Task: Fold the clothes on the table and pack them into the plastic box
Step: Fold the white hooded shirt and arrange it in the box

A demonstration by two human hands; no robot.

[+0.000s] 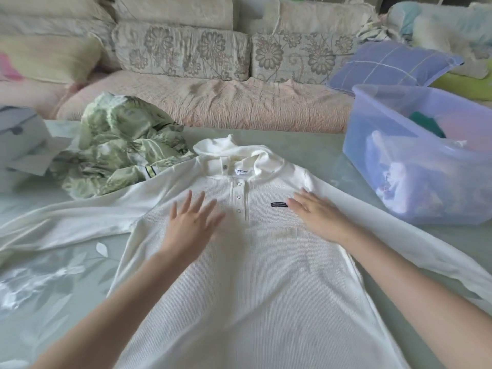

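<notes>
White ribbed long-sleeve shirt (pixel 239 275) lies face-up on the green leaf-print table (pixel 66 275) beside the translucent blue plastic box (pixel 394 161); I see left hand (pixel 190 225) and right hand (pixel 316 214) flat on its chest, fingers straight.

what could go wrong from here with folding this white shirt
1. The white shirt has its left sleeve lying against the crumpled green garment; folding it in may drag that garment along.
2. The right sleeve runs close by the plastic box and might catch on it.
3. The collar is bunched, and the left hand and right hand lie on the chest only, so the fold may come out lumpy.
</notes>
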